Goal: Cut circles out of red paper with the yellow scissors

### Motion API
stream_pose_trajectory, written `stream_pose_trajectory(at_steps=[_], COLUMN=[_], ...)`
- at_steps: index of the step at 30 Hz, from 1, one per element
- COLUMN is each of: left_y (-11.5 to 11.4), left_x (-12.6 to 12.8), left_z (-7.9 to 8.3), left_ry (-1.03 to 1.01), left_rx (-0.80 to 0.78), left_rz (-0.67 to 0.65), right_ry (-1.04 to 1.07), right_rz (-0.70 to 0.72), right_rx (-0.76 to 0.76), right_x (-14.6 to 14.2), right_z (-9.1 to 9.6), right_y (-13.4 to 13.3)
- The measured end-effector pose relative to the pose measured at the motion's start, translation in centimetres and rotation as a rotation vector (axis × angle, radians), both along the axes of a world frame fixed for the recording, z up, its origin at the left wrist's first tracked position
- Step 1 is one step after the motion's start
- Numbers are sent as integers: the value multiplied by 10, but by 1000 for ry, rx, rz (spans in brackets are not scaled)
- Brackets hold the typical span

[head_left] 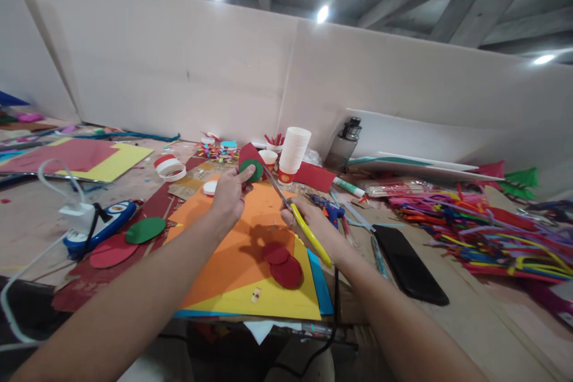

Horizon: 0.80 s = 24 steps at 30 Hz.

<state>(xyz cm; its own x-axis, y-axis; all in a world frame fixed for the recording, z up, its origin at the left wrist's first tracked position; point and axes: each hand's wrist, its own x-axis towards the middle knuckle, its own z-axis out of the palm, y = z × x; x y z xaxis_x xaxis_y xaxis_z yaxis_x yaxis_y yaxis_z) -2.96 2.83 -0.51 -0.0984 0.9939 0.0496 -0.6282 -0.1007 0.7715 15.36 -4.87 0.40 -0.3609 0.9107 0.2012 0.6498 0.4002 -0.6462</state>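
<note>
Red paper bearing a green disc is held up, the left hand with its grip clamped on it, over an orange sheet at the surface's near edge. The right hand has its grip closed around yellow scissors, blades at the paper's edge. Red circles lie beneath and white cups stand behind.

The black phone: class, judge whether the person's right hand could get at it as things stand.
Probably yes for reach: the phone lies flat close by on that side, with nothing on top. But the right hand is full, gripping the yellow scissors, so it would likely have to set them down first.
</note>
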Motion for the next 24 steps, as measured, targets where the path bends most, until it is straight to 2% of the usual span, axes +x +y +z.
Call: stream_pose_trajectory(at_steps=[6,10,15,24], left_y=[-12,-20,-22,-20], left_x=[13,20,24,24], left_z=[-4,-6,-8,-9], left_ry=[91,106,61,69], left_rx=[-26,-9,-11,-24], left_rz=[-114,-168,-193,-199], right_ry=[49,114,159,145], right_rz=[-61,-60,-69,-75], right_rx=[-14,10,21,70], right_x=[-2,-2,-3,-3], right_z=[1,-9,-21,-21], right_y=[1,6,12,13])
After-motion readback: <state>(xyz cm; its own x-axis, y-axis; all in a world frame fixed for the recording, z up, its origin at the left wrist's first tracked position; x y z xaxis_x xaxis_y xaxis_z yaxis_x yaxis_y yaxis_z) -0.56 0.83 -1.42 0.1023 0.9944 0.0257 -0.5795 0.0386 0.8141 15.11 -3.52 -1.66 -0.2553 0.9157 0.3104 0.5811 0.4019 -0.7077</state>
